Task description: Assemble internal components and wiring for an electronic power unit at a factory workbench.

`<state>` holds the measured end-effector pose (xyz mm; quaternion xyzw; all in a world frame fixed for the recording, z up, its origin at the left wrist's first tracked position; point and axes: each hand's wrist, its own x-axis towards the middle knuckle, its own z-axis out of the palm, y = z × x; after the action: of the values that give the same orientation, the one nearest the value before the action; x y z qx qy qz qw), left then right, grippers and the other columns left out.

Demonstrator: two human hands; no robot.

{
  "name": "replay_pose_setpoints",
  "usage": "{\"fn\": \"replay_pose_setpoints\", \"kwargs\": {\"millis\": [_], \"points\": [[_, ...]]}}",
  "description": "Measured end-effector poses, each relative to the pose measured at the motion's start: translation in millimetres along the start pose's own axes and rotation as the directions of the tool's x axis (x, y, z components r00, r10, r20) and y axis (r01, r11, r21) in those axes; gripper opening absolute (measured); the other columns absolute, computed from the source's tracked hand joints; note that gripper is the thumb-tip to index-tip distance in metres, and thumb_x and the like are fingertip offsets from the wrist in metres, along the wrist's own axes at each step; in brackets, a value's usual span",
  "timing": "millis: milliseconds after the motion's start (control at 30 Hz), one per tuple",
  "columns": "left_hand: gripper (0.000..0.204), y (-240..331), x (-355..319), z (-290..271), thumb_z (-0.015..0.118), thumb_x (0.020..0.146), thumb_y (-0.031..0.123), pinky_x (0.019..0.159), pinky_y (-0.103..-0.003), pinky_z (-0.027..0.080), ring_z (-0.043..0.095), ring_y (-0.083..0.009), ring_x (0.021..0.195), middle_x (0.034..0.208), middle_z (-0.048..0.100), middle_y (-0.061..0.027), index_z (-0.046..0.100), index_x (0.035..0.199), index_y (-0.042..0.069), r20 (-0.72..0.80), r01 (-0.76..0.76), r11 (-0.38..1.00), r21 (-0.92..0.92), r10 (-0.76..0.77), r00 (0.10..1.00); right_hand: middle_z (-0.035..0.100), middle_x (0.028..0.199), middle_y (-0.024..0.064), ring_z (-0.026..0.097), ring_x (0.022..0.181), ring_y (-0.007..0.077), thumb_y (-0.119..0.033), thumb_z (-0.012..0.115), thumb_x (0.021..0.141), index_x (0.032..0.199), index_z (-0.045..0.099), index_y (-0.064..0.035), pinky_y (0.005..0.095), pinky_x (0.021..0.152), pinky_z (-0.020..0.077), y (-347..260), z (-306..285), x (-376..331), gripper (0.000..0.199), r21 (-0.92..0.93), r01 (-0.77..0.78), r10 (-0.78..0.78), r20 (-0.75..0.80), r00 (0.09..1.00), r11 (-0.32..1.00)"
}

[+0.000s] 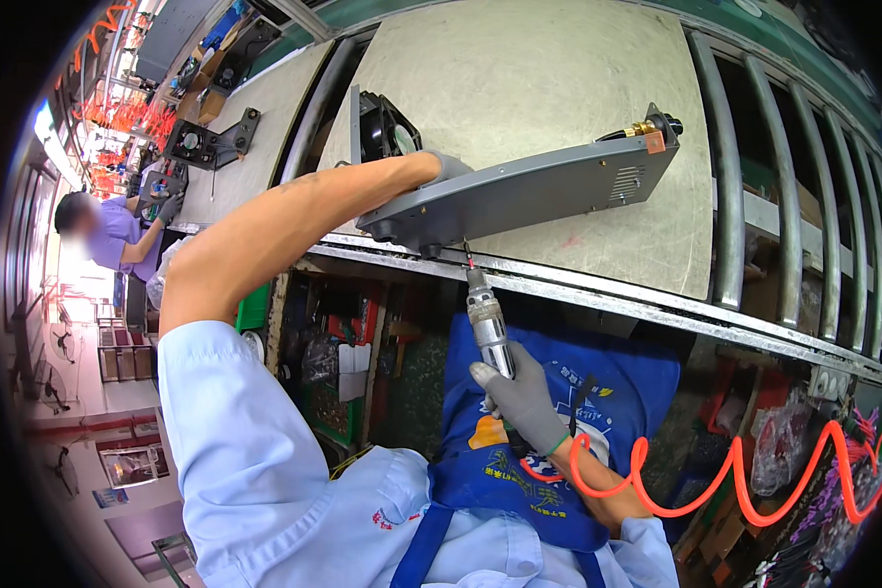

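My right hand, in a grey glove, is closed around a silver air screwdriver. The bit points up and away from me, its tip at the lower edge of a dark grey metal housing. This long housing stands tilted on the board, with vent slots and a brass fitting near its right end and a black round fan at its left. Over the housing's left part reaches my left arm; my left hand, gloved too, goes behind the long panel, which hides its fingers.
The housing rests on a pale board at the metal-edged bench. Metal rollers run off to the right. An orange coiled air hose hangs at lower right. Another housing lies at far left, near a co-worker in purple.
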<state>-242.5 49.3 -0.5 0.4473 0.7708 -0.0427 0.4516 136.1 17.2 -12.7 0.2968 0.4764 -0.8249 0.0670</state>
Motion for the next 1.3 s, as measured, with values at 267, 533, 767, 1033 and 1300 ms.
{"fn": "replay_pose_setpoints", "kwargs": {"millis": [267,533,767,1033,1300], "points": [[0.042,-4,2,-1,0.062,0.089,0.032,0.075,-0.038,0.053,0.069,-0.0228,0.084,0.102,0.075,-0.0130,0.073,0.114,0.000,0.005,0.024,1.000,0.010,-0.024,1.000,0.057,0.072,0.0027,0.054,0.052,0.0090,-0.024,0.072,0.090,0.112,0.057,-0.0026,0.0268,0.046,0.0438,5,9,1,0.034,0.021,0.040,-0.039,-0.029,0.999,0.999],[0.042,11,-2,-6,0.061,0.090,0.033,0.076,-0.038,0.053,0.069,-0.0224,0.084,0.102,0.075,-0.0129,0.072,0.115,0.000,-0.004,0.017,0.998,0.062,-0.017,1.000,0.057,0.072,0.0034,0.054,0.052,0.0097,-0.024,0.073,0.090,0.110,0.057,-0.0023,0.0274,0.046,0.0441,6,12,0,0.034,0.009,0.059,-0.059,-0.051,0.997,0.998],[0.042,9,-14,-12,0.060,0.091,0.033,0.076,-0.037,0.053,0.069,-0.0221,0.084,0.102,0.075,-0.0128,0.072,0.115,0.000,-0.010,0.018,0.995,0.095,-0.017,1.000,0.056,0.070,0.0024,0.053,0.052,0.0087,-0.024,0.071,0.091,0.110,0.057,-0.0015,0.0262,0.045,0.0439,2,12,-3,0.032,0.021,0.023,-0.022,-0.014,1.000,1.000],[0.042,-5,-26,-10,0.059,0.092,0.033,0.076,-0.037,0.053,0.068,-0.0217,0.084,0.102,0.075,-0.0127,0.072,0.116,0.001,-0.013,0.053,0.994,0.099,-0.052,0.999,0.056,0.071,0.0026,0.053,0.052,0.0082,-0.023,0.071,0.092,0.114,0.056,-0.0004,0.0254,0.045,0.0439,3,9,0,0.035,0.027,0.020,-0.020,0.004,1.000,0.999],[0.043,-3,-27,-8,0.058,0.093,0.034,0.077,-0.037,0.053,0.068,-0.0214,0.084,0.102,0.074,-0.0125,0.072,0.117,0.001,-0.003,0.083,0.989,0.126,-0.083,0.997,0.056,0.071,0.0025,0.053,0.052,0.0081,-0.024,0.071,0.091,0.113,0.056,-0.0004,0.0254,0.045,0.0440,3,9,2,0.035,0.024,0.012,-0.012,0.025,1.000,1.000]]}}
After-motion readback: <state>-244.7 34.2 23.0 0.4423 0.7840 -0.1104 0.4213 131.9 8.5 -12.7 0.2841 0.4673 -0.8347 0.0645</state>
